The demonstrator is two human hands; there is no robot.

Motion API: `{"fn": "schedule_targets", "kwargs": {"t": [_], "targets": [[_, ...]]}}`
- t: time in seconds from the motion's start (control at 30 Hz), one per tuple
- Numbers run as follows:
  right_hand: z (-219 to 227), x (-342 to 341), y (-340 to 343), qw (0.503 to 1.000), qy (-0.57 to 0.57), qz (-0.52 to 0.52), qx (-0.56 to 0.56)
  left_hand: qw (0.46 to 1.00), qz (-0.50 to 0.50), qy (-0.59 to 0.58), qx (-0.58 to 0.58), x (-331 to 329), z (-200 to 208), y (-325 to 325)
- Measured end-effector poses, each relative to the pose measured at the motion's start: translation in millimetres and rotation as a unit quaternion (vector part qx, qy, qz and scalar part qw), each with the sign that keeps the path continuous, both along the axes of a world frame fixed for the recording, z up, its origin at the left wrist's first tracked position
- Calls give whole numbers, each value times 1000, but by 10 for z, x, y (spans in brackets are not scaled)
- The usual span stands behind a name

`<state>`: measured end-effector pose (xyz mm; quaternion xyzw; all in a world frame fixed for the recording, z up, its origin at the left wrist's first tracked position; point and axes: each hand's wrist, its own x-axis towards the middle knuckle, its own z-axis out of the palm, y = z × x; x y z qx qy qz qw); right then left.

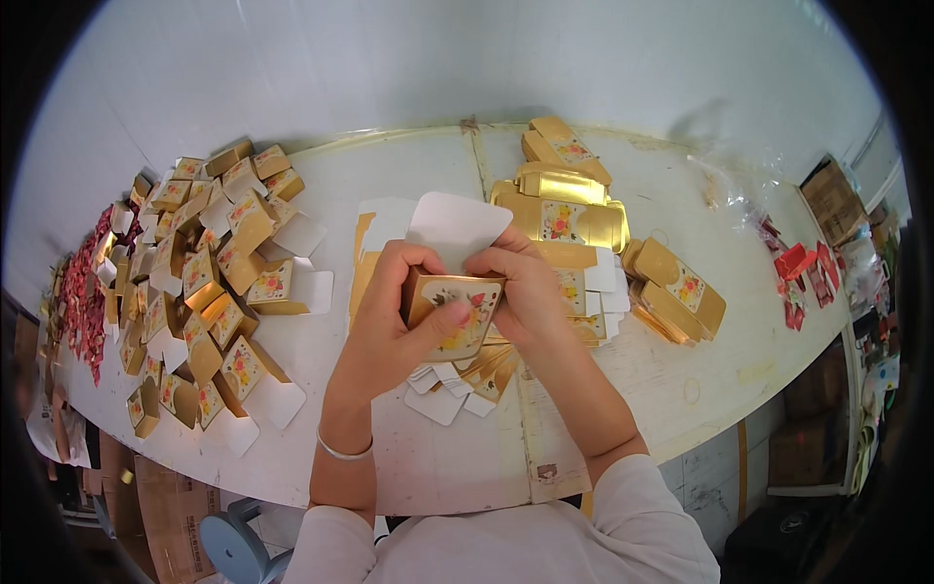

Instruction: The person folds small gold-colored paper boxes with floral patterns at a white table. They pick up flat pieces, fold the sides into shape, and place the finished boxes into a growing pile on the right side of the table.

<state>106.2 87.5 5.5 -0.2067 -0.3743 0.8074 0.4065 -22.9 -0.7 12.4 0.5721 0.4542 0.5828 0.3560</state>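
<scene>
Between my two hands is a small gold carton with a printed flower panel, raised over the middle of the table. Its long white flap stands up at the far end. My left hand wraps the carton's left side, thumb lying across the printed face. At the right edge and near the open end, my right hand grips with bent fingers; some of its fingertips are hidden behind the flap. Beneath and around the hands lie flat, unfolded carton blanks, partly covered by my hands and the carton.
A large heap of folded gold cartons, many with white flaps out, covers the table's left. Beyond it are small red packets. Stacked gold blanks lie right of centre. Red pieces sit far right. A blue stool stands below left.
</scene>
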Motion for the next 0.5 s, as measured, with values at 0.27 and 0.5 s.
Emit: {"fn": "schedule_targets", "kwargs": {"t": [0.27, 0.5], "targets": [[19, -68, -17, 981, 100, 66, 152, 991, 29, -115, 66, -6, 29, 22], [85, -17, -67, 943, 19, -5, 332, 996, 20, -68, 54, -25, 54, -12]]}}
